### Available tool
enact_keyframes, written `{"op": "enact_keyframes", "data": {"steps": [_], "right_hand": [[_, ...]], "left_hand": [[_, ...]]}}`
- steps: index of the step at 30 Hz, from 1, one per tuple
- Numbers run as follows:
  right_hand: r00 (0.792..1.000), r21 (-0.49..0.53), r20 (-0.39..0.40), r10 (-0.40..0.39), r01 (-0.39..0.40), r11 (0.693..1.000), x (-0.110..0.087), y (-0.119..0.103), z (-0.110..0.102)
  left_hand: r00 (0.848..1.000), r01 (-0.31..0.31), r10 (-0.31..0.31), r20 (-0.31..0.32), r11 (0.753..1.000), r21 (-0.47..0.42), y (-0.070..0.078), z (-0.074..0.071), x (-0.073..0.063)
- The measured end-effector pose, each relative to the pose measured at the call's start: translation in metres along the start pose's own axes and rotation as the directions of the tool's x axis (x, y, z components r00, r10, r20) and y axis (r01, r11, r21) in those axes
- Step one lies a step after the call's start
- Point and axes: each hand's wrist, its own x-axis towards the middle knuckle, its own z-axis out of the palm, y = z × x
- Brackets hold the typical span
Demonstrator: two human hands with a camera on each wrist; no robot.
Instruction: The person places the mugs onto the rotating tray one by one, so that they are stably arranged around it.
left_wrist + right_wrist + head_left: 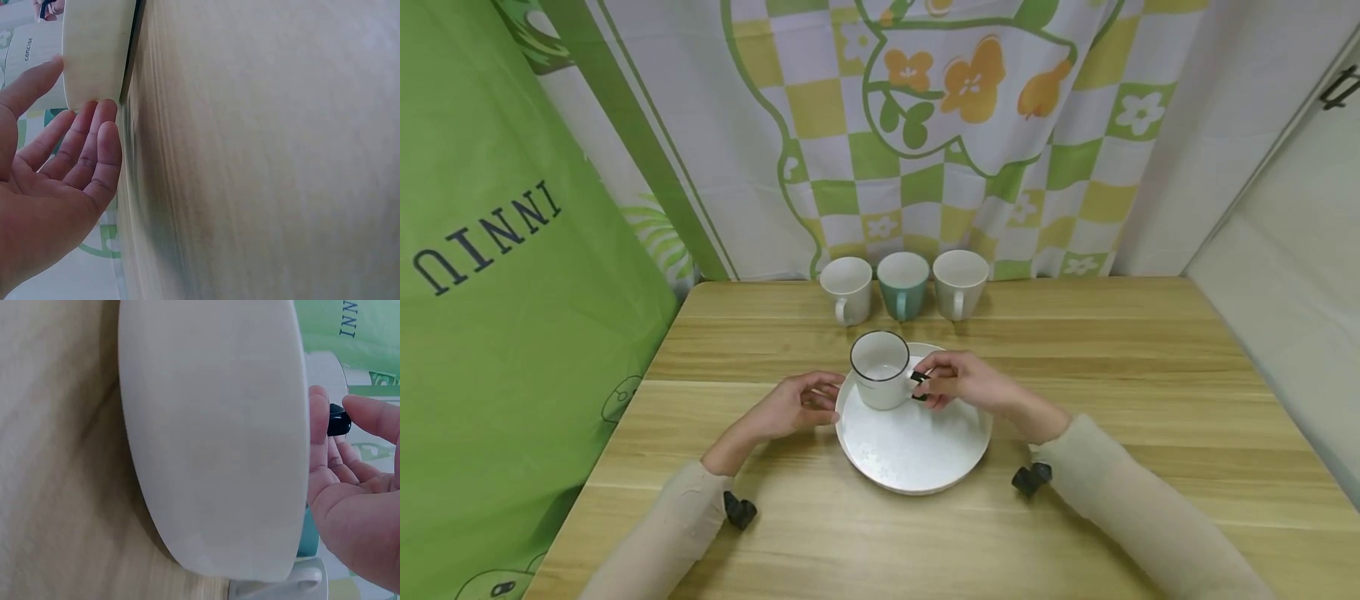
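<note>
**Wood-grain table (1120, 375), mug (877, 393) pinched by its handle**

Nearest, pale sleeves (1127, 492) reach over the table. The left hand (782, 408) is relaxed, its fingers lightly bent and apart, gripping nothing; thumb and fingertips lie at the side of a round white tray (917, 454). The right hand (958, 379) pinches the black outer part of the handle between thumb and fingers. The mug, white with a dark rim, stands upright within the tray's edge, toward its far left; whether its base touches the tray cannot be told.

This looks like the step of positioning the mug at the tray, though raising or lowering cannot be told apart. The next move calls for a level, firm pinch, with the left hand ready to steady the tray.

Beyond, just past the tray, three cups stand in a row: a white cup (852, 297), a teal cup (902, 297) and a pale cup (959, 292), handles facing the person. Behind them hangs a checkered curtain (880, 196).
</note>
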Motion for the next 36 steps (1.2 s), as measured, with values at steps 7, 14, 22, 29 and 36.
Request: {"op": "enact_keyframes", "data": {"steps": [7,14,22,29,36], "right_hand": [[1.000,-0.035,0.000,0.021,-0.021,0.999,0.006,0.001,-0.010],[1.000,-0.070,-0.009,0.024,-0.025,0.997,0.012,-0.005,-0.017],[0.999,-0.093,-0.052,0.014,-0.019,0.996,0.020,-0.009,-0.021],[0.997,-0.108,-0.078,0.019,-0.027,0.994,0.026,-0.007,-0.023],[0.995,-0.109,-0.095,-0.012,0.002,0.994,0.023,-0.001,-0.030]], "left_hand": [[1.000,-0.008,0.008,-0.008,1.000,0.022,0.000,0.001,0.000],[1.000,-0.006,0.006,0.002,1.000,0.019,0.001,0.001,0.000],[1.000,-0.002,0.002,0.003,1.000,0.014,0.002,0.001,0.001],[1.000,0.002,-0.002,0.004,1.000,0.013,0.002,0.000,0.000],[1.000,0.017,-0.017,0.008,1.000,0.021,-0.001,-0.001,0.000]]}}
